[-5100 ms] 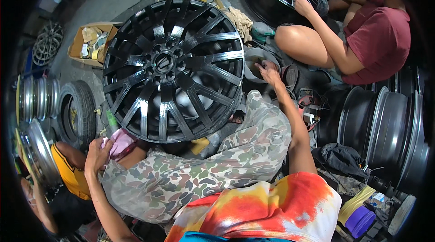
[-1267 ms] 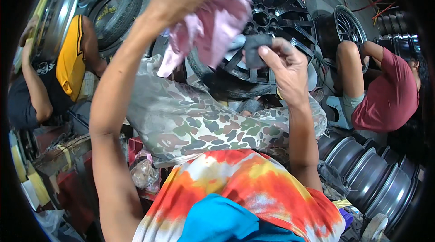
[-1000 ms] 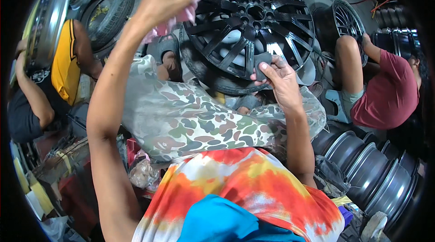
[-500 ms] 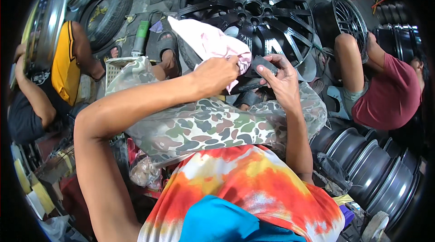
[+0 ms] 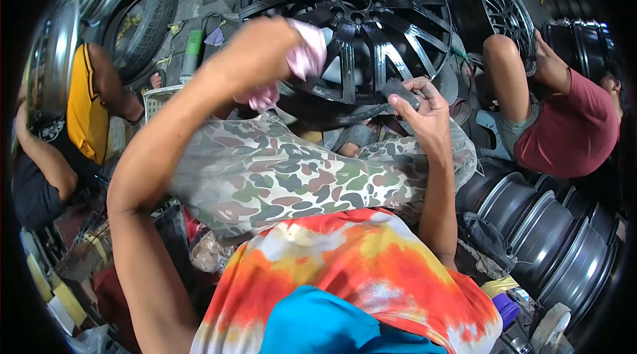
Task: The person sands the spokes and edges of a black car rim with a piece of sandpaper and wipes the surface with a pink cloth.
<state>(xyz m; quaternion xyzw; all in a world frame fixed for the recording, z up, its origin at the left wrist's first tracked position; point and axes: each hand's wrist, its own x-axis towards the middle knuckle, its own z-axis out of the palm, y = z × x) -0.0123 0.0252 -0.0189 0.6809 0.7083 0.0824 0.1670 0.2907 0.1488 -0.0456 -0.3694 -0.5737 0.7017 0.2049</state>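
A pale pink cloth (image 5: pixel 306 52) is bunched in my left hand (image 5: pixel 265 49), which is raised over the near left side of a glossy black wheel rim (image 5: pixel 352 35) and smeared by motion. One end of the cloth hangs below the wrist. My right hand (image 5: pixel 424 107) pinches a small dark grey block (image 5: pixel 400 93) between thumb and fingers, at the rim's near edge. The rim lies face up in front of my knees, its many spokes shiny. Whether the block touches the rim, I cannot tell.
To the left, a person in yellow shorts (image 5: pixel 89 105) holds a silver rim (image 5: pixel 56 55) near a tire (image 5: pixel 142 29) and a green power tool (image 5: pixel 192 49). On the right, a person in a maroon shirt (image 5: pixel 574 122) sits by another black rim (image 5: pixel 504 19). Stacked rims (image 5: pixel 537 234) stand nearby.
My left hand has lifted up and to the left with the pink cloth, away from the block. The right hand stays nearly in place with the block. The view has shifted slightly.
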